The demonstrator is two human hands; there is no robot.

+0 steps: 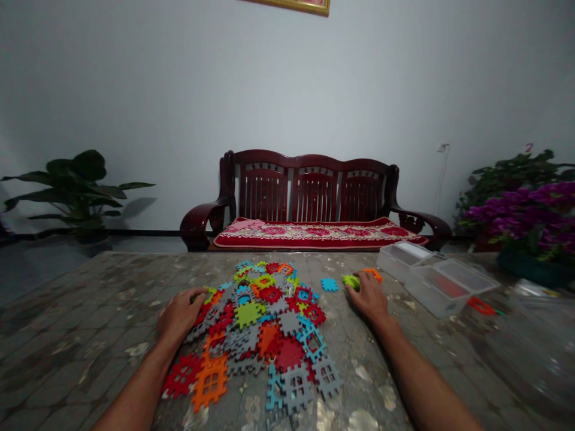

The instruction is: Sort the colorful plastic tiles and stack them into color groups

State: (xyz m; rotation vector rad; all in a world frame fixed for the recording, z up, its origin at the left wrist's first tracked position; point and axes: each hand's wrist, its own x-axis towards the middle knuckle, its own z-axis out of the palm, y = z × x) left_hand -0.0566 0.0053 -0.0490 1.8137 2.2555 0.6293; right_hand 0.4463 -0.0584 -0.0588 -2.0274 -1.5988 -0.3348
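Note:
A heap of interlocking plastic tiles [269, 311] in red, orange, green, blue and grey lies on the table, some with window cut-outs. At the heap's left edge, my left hand [179, 316] has its fingers curled around a small green tile [210, 294]; the grip is partly hidden. To the right of the heap, my right hand [372, 299] rests low over the table, thumb and fingers closed on a green tile [351, 281]. Just beyond its fingers lies an orange tile [374, 274], partly covered. A single blue tile [329, 284] lies flat between the heap and my right hand.
Clear plastic boxes [433, 284] stand right of my right hand, beside a red-orange item [481, 306]. A transparent container [539, 347] sits at the near right. Purple flowers [530, 212] fill the right edge. Behind the patterned table [112, 317] is a wooden bench [314, 185].

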